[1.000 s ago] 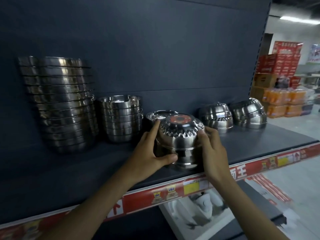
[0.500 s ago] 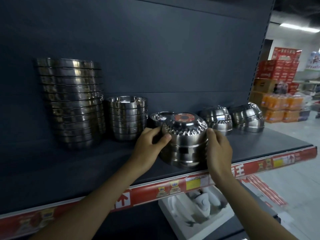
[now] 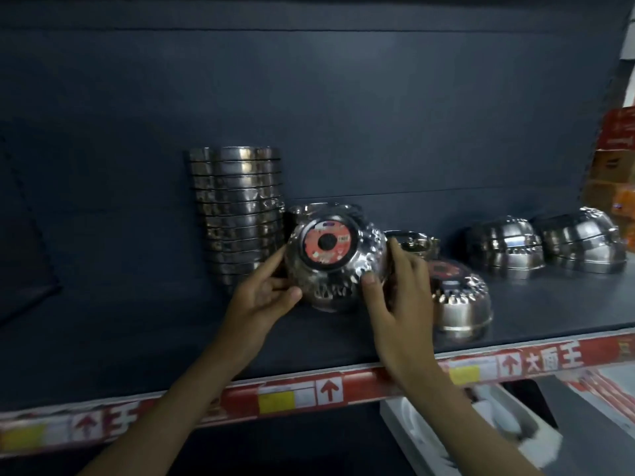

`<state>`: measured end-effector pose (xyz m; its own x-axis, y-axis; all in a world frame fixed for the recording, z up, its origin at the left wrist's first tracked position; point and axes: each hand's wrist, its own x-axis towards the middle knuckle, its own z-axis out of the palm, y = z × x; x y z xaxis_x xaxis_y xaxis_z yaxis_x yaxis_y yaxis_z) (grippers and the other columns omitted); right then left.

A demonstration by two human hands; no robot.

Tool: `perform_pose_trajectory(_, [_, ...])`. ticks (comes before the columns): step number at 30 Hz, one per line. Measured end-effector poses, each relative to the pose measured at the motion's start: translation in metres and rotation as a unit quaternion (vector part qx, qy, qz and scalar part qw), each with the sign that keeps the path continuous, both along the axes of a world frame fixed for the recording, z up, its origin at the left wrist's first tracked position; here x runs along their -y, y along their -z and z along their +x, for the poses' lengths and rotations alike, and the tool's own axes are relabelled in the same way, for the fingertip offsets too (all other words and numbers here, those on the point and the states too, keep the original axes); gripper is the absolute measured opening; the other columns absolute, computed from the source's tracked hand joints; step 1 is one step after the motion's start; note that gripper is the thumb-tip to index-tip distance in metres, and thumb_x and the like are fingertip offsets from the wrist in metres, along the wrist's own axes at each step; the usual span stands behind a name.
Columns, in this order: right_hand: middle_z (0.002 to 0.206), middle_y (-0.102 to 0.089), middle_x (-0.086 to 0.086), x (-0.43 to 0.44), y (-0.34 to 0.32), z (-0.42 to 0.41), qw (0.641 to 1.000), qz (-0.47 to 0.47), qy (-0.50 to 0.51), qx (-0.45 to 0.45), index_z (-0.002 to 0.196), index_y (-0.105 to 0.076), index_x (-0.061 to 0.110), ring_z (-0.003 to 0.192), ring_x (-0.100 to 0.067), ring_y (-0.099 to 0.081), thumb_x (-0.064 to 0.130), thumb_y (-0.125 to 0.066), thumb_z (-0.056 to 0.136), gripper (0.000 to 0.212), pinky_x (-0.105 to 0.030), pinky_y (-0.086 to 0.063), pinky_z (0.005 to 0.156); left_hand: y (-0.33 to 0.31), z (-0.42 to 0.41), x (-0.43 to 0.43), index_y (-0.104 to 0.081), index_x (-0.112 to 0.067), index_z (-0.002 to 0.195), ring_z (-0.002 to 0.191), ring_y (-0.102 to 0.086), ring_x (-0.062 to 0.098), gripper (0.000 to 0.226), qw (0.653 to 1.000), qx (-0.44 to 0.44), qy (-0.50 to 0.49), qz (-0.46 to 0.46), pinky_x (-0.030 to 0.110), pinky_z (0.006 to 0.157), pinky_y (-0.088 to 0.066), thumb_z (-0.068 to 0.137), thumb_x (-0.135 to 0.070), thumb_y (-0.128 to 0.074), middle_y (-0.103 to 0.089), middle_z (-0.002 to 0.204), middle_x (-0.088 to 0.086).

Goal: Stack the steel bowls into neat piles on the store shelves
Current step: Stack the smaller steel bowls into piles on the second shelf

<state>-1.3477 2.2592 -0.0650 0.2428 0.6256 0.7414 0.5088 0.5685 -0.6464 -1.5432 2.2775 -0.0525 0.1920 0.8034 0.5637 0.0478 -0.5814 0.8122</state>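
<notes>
I hold one embossed steel bowl point(image 3: 335, 262) between both hands, lifted above the dark shelf point(image 3: 137, 338) and tipped so its red-labelled base faces me. My left hand point(image 3: 268, 298) grips its left side and my right hand point(image 3: 395, 297) grips its right side. To the right, a short pile of upside-down embossed bowls point(image 3: 458, 300) stands near the shelf's front. A tall stack of plain bowls point(image 3: 238, 214) rises to the left. A shorter stack point(image 3: 323, 208) is mostly hidden behind the held bowl.
Two more upside-down bowl piles point(image 3: 505, 250) point(image 3: 584, 240) stand at the back right, with a single upright bowl point(image 3: 415, 238) nearer the middle. A red price strip point(image 3: 309, 393) edges the shelf. A white box point(image 3: 481, 427) lies below. Orange cartons point(image 3: 615, 166) stand far right.
The top bowl has come off the embossed pile, moved left and up in both hands, and tipped base toward me. My view has swung left, so everything sits further right.
</notes>
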Motion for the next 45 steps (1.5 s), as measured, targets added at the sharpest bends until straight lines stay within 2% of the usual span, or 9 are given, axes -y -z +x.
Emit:
perform_pose_trajectory(5, [0.134,-0.043,0.002,-0.009,0.014,-0.004,0.996,0.021,-0.071,0.052,0.148,-0.036,0.020,0.124,-0.010,-0.046,0.045,-0.055,0.086,0.070,-0.023,-0.039,0.106,0.009,-0.012,0.004,-0.052,-0.024,0.133,0.115,-0.063,0.003,0.046,0.998,0.052,-0.030,-0.004,0.016,0.089,-0.050,0.089,-0.014,-0.064,-0.070,0.120,-0.015])
perform_pose_trajectory(10, [0.134,-0.038,0.012,-0.013,0.013,0.004,0.991,-0.032,-0.101,0.077,0.150,-0.026,0.030,0.124,-0.011,-0.045,0.023,-0.068,0.082,0.080,-0.042,-0.044,0.106,0.014,-0.014,0.001,-0.048,-0.031,0.134,0.117,-0.060,0.000,0.056,0.996,0.059,-0.051,-0.041,0.013,0.084,-0.051,0.087,-0.006,-0.067,-0.061,0.130,-0.016])
perform_pose_trajectory(17, [0.118,-0.038,0.019,-0.022,0.016,0.008,0.990,-0.077,-0.103,0.060,0.135,-0.042,0.031,0.106,-0.005,-0.052,-0.013,-0.064,0.071,0.081,-0.031,-0.051,0.095,0.018,-0.017,-0.002,-0.052,-0.041,0.124,0.122,-0.055,-0.007,0.064,0.996,0.019,-0.033,-0.083,0.015,0.087,-0.052,0.086,0.009,-0.065,-0.064,0.120,-0.030])
perform_pose_trajectory(22, [0.113,-0.040,0.011,-0.023,0.014,0.008,0.988,-0.097,-0.110,0.044,0.111,-0.044,0.035,0.095,-0.002,-0.054,-0.021,-0.056,0.070,0.070,-0.015,-0.048,0.084,0.021,-0.018,-0.004,-0.053,-0.025,0.115,0.123,-0.057,0.006,0.063,0.997,0.017,-0.022,-0.069,0.024,0.098,-0.050,0.078,0.026,-0.059,-0.061,0.124,-0.007])
perform_pose_trajectory(26, [0.111,-0.045,0.005,-0.025,0.015,0.010,0.988,-0.095,-0.111,0.041,0.101,-0.044,0.037,0.094,-0.001,-0.054,-0.023,-0.055,0.066,0.071,-0.015,-0.047,0.081,0.021,-0.018,-0.004,-0.047,-0.016,0.112,0.117,-0.061,0.002,0.058,0.997,0.002,-0.006,-0.081,0.020,0.092,-0.051,0.076,0.030,-0.055,-0.066,0.111,-0.017])
perform_pose_trajectory(30, [0.108,-0.048,0.002,-0.025,0.015,0.011,0.989,-0.096,-0.103,0.051,0.097,-0.045,0.034,0.097,0.000,-0.053,-0.026,-0.051,0.064,0.067,-0.005,-0.040,0.078,0.020,-0.019,-0.003,-0.045,-0.014,0.106,0.121,-0.055,-0.005,0.051,0.994,-0.011,0.006,-0.104,0.018,0.091,-0.050,0.078,0.027,-0.055,-0.050,0.137,-0.013])
perform_pose_trajectory(36, [0.107,-0.059,-0.001,-0.021,0.014,0.009,0.985,-0.113,-0.127,0.017,0.092,-0.051,0.039,0.103,-0.013,-0.059,0.006,-0.049,0.065,0.043,-0.025,-0.044,0.088,0.020,-0.021,-0.008,-0.051,-0.030,0.114,0.114,-0.058,0.006,0.057,0.994,0.006,0.005,-0.113,0.026,0.084,-0.048,0.062,-0.013,-0.066,-0.060,0.119,-0.011])
perform_pose_trajectory(39, [0.106,-0.055,0.002,-0.015,0.010,0.004,0.987,-0.097,-0.130,0.009,0.095,-0.051,0.031,0.102,-0.008,-0.053,0.018,-0.053,0.068,0.030,-0.015,-0.039,0.080,0.019,-0.020,-0.007,-0.051,-0.038,0.117,0.113,-0.054,0.011,0.065,0.992,0.004,-0.021,-0.125,0.026,0.085,-0.044,0.055,-0.031,-0.069,-0.055,0.121,-0.005])
perform_pose_trajectory(45, [0.109,-0.051,0.003,-0.012,0.010,0.003,0.988,-0.071,-0.132,0.043,0.105,-0.050,0.032,0.105,-0.009,-0.052,0.039,-0.056,0.076,0.031,-0.014,-0.040,0.085,0.015,-0.020,-0.002,-0.052,-0.031,0.123,0.106,-0.061,-0.001,0.066,0.992,-0.007,-0.024,-0.127,0.018,0.080,-0.051,0.061,-0.027,-0.075,-0.058,0.124,-0.005])
